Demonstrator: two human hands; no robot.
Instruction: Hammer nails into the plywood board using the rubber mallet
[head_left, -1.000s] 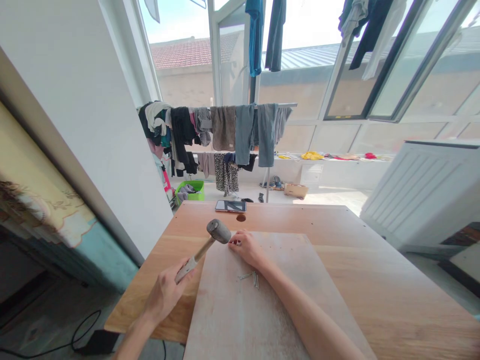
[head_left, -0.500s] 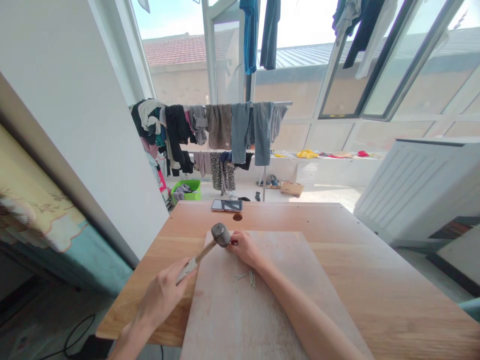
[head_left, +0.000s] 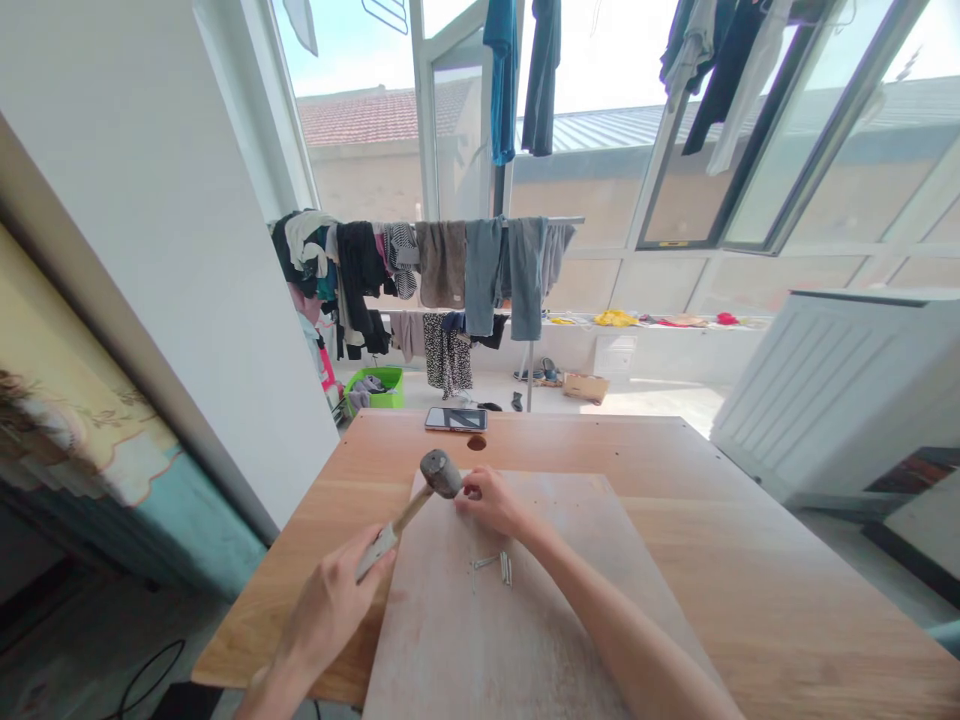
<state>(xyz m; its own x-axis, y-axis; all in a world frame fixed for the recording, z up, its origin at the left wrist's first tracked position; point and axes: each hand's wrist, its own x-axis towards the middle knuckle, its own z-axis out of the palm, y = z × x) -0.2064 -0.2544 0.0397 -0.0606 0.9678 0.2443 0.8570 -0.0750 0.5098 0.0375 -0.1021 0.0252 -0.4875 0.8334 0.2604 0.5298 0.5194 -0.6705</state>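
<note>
Wooden table (head_left: 750, 560), left hand (head_left: 334, 605) gripping hammer (head_left: 420, 495), right hand (head_left: 491, 500) pinching nail

Wooden table (head_left: 712, 560): pale board (head_left: 525, 640) flat on it, phone (head_left: 455, 419) at far edge.

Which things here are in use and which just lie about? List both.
In use: mallet in left hand; right hand, pinched shut by the mallet's head; board under the mallet; loose nails on the board.
Lying about: phone on the table, far edge; clothes rack; green basket on the floor.
</note>
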